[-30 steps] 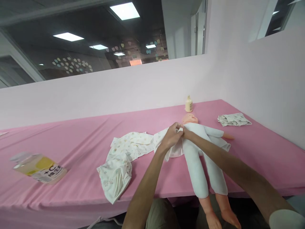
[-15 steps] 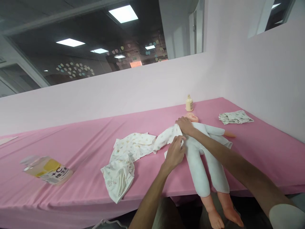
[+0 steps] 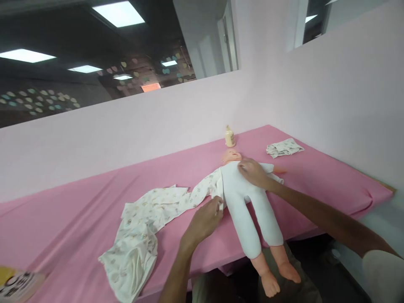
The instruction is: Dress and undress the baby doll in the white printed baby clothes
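A baby doll (image 3: pixel 241 198) with a white cloth body lies on its back, its lower legs hanging over the table's front edge. A printed white baby shirt (image 3: pixel 205 187) covers the doll's arm on the left side, its front edge lying along the torso. My left hand (image 3: pixel 206 216) pinches that shirt's edge beside the doll's waist. Over the doll's upper chest is my right hand (image 3: pixel 254 171), fingers curled together; what they hold, if anything, is hidden. Some pale cloth (image 3: pixel 279 179) shows from beneath the doll's other arm.
Another printed white garment (image 3: pixel 139 227) lies crumpled on the pink-covered table (image 3: pixel 75 223), left of the doll. A pump bottle (image 3: pixel 230 137) stands behind the doll's head. Folded printed cloth (image 3: pixel 285 147) lies at the back right. A labelled container (image 3: pixel 22 284) sits at the lower left.
My right hand has moved from the shirt near the doll's shoulder across to the chest. My left hand still pinches the shirt, which now lies farther off the torso. The view has turned right.
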Action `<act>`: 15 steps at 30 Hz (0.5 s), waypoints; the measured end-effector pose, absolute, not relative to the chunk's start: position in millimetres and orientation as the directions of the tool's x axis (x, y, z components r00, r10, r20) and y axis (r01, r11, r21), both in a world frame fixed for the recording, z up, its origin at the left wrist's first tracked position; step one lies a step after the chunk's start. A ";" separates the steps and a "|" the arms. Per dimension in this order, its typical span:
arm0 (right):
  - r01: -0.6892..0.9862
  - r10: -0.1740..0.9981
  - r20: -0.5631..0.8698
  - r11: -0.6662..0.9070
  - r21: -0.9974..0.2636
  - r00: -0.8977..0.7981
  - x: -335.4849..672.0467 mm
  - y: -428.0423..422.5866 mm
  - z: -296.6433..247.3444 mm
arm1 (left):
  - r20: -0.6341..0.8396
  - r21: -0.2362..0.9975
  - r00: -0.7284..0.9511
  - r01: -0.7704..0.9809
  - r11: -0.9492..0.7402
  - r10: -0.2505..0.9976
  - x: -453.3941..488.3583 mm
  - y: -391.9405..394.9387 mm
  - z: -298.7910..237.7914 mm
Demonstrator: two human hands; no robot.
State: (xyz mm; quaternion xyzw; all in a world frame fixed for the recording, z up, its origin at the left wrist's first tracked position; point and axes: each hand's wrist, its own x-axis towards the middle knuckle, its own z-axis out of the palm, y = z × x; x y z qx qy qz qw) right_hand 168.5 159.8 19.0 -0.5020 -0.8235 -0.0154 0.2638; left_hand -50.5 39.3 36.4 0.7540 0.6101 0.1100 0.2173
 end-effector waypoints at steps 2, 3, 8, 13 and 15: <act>0.885 0.888 0.442 0.303 -0.355 -0.127 214.7 149.0 5.7 | -0.016 0.446 0.196 0.879 -0.168 0.981 -48.3 46.0 45.5; 0.895 0.916 0.402 0.171 -0.411 0.010 236.9 144.9 -2.0 | 0.040 0.442 0.182 0.879 -0.181 0.982 -42.9 52.3 49.8; 0.896 0.988 0.153 0.088 -0.435 -0.022 301.7 134.0 -36.8 | 0.164 0.366 0.397 0.826 -0.429 0.903 26.0 110.2 62.5; 0.891 0.992 0.122 0.058 -0.450 -0.003 296.1 126.7 -47.1 | -0.012 0.051 0.663 0.748 -0.662 0.749 112.5 174.8 54.1; 0.889 0.991 0.129 0.080 -0.451 -0.023 293.0 125.4 -45.5 | -0.098 0.017 0.670 0.741 -0.671 0.736 132.9 193.4 46.0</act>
